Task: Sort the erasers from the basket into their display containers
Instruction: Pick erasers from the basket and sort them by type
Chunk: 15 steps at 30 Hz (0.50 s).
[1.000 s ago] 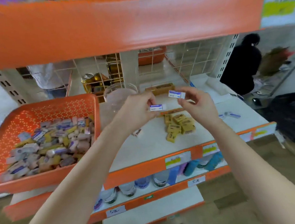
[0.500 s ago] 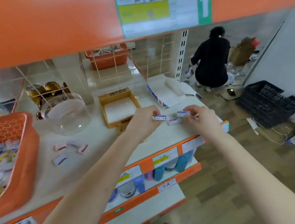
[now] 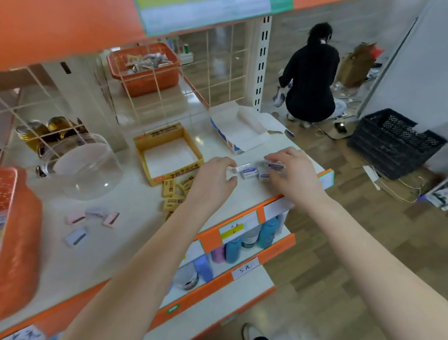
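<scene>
White erasers (image 3: 250,173) with blue labels lie in a small cluster near the right end of the shelf (image 3: 131,238), close to its near edge, and both my hands are on them. My left arm reaches in from the lower left, forearm bare. My left hand (image 3: 213,181) is palm-down with forefinger and thumb curled, pinching the left end of a slim eraser (image 3: 242,167) at the far side of the cluster. My right arm comes in from the lower right. My right hand (image 3: 294,176) arches over the right side of the cluster, fingers bent, gripping a blue-striped eraser (image 3: 275,165) at the fingertips. Two more of the cluster sit on the shelf between my hands, touching each other. Just beyond my left hand stands the yellow box (image 3: 175,175), its white floor showing. Yellow erasers (image 3: 170,188) lie loose at its near side, some cut off behind my left wrist. Farther back and to the right, a white and blue box (image 3: 244,138) lies open. Well to the left, pastel erasers (image 3: 111,219) are scattered on the shelf, with a clear jar (image 3: 89,169) behind them. The orange basket (image 3: 21,226) is cut off by the left edge, its contents a blur. My right palm hides what lies under it, and the label print is too smeared to read.
</scene>
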Tool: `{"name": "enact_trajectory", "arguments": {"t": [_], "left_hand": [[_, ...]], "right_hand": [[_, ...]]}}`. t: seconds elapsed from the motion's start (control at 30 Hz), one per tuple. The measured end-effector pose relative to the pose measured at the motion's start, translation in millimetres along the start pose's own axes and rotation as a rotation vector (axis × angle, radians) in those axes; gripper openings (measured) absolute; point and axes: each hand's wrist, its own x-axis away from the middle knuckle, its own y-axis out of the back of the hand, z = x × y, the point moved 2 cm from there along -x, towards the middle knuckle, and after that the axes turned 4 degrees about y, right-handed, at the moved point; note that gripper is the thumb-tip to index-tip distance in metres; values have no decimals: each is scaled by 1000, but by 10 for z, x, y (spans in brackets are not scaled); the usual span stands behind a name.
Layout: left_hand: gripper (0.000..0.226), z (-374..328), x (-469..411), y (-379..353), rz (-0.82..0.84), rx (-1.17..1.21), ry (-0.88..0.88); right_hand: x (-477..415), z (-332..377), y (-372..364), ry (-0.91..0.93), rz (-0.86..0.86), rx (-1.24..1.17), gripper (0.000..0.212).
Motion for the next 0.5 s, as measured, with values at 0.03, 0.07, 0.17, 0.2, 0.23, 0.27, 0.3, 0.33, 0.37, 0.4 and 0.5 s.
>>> {"name": "enact_trajectory", "arguments": {"t": [0.03, 0.07, 0.17, 0.2, 0.23, 0.27, 0.3, 0.33, 0.37, 0.4, 0.5], "left_hand": [[32, 33, 54, 73, -15, -3, 5], [33, 72, 109, 158, -35, -7, 15], [31, 196, 324, 508, -123, 26, 42], [30, 253, 411, 643, -159, 41, 50], [30, 309, 507, 782, -195, 42, 56], [30, 384, 601, 922, -233, 33, 61], [30, 463, 696, 1059, -269, 16, 69], [30, 565, 785, 1192, -302, -2, 85], [30, 668, 887, 1327, -337, -19, 103], [31, 786, 986, 1454, -373, -29, 122], [32, 1136, 1338, 1803, -472, -24, 193]], "right_hand": [[-12, 81, -13, 27, -24, -16, 32], [-30, 177, -36, 54, -39, -32, 30], [-84, 558, -151, 156, -65, -90, 26], [-94, 715, -197, 190, -66, -126, 26], [-101, 880, -249, 224, -63, -153, 25], [-105, 1050, -308, 260, -58, -172, 24], [-110, 1218, -372, 295, -52, -190, 24], [-110, 1395, -438, 325, -41, -212, 24], [-111, 1575, -502, 353, -30, -234, 23], [-109, 1753, -564, 386, -24, -249, 22], [-94, 2236, -743, 492, 10, -277, 20]]}}
